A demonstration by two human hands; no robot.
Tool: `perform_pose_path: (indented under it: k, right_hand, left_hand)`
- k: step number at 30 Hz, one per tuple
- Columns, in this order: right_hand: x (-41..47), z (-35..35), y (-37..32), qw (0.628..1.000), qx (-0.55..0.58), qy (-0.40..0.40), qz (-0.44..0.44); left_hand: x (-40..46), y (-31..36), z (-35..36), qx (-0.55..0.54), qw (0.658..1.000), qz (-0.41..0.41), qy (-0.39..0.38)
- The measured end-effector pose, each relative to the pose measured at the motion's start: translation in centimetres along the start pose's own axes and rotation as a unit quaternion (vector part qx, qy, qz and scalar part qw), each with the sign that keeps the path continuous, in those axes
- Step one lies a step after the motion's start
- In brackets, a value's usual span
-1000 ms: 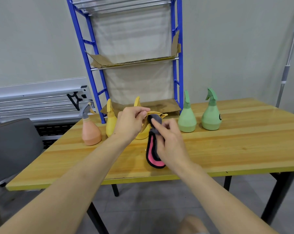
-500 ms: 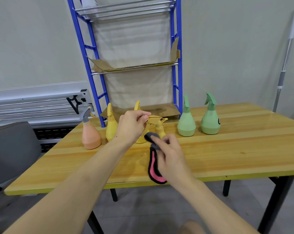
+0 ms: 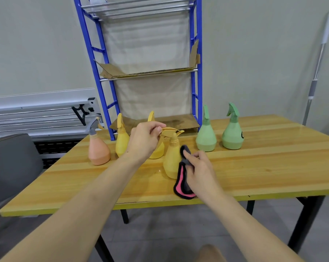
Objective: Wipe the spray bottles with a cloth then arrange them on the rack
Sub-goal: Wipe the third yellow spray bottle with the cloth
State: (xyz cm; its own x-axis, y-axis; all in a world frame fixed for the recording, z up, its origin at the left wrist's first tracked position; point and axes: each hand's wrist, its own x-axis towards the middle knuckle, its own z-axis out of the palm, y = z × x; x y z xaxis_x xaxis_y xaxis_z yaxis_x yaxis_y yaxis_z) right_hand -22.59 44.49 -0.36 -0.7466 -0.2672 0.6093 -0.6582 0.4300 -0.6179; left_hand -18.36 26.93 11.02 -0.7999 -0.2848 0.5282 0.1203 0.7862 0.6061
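My left hand (image 3: 143, 141) pinches the trigger head of the yellow spray bottle (image 3: 171, 157) at frame centre; my right hand (image 3: 199, 170) grips the dark cloth (image 3: 182, 183) with its pink lining against the bottle's right flank. A second ago the cloth was up at the nozzle; now it has slid down to the body, so I judge wiping of this bottle is well along. The bottle stands on the worktop (image 3: 273, 167), the blue rack (image 3: 195, 76) behind it. My left hand hides most of another yellow bottle, and the rack's top is cut off.
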Motion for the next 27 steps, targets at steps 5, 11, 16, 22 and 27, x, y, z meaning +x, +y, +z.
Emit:
perform_pose_path:
  k: [5, 11, 16, 22, 27]
  right_hand:
    - [0.2, -1.5, 0.7, 0.992, 0.001, -0.087, 0.092]
    - [4.1, -1.6, -1.3, 0.982, 0.144, 0.024, 0.120]
    - [5.2, -0.7, -1.5, 0.968, 0.225, 0.003, 0.113]
    - [5.4, -0.3, -0.4, 0.990, 0.095, -0.098, 0.029]
    - [3.7, 0.2, 0.7, 0.991, 0.070, -0.099, 0.052]
  left_hand:
    - [0.5, -0.6, -0.2, -0.020, 1.000, -0.011, -0.009]
    - [-2.8, -0.5, 0.9, -0.008, 0.992, 0.025, 0.124]
    - [-7.9, -2.6, 4.9, -0.013, 0.998, -0.007, 0.058]
    - [-5.3, -3.4, 6.1, -0.033, 0.993, -0.097, 0.050]
    - [-5.2, -4.3, 5.7, -0.049, 0.993, -0.096, 0.042]
